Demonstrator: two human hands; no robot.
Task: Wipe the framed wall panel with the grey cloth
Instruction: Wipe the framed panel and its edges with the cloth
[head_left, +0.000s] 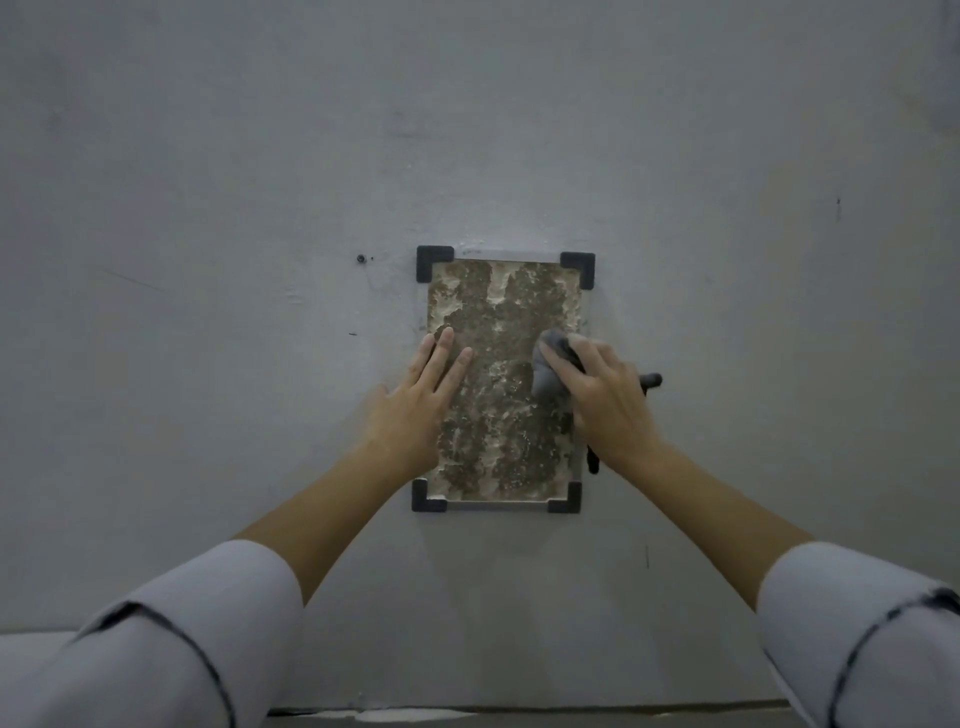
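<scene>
The framed wall panel (504, 312) hangs in the middle of the head view, a mottled brown and cream rectangle with black corner brackets. My left hand (415, 400) lies flat against its left edge, fingers spread upward. My right hand (605, 395) is closed around the bunched grey cloth (548, 371) and presses it on the panel's right side at mid height. Dark ends of the cloth stick out to the right of and below that hand.
The grey wall (467, 130) fills the view. A small screw or hole (360, 257) sits left of the panel's top corner. A dark seam where wall meets ledge (519, 709) runs along the bottom. Both forearms wear pale rolled sleeves.
</scene>
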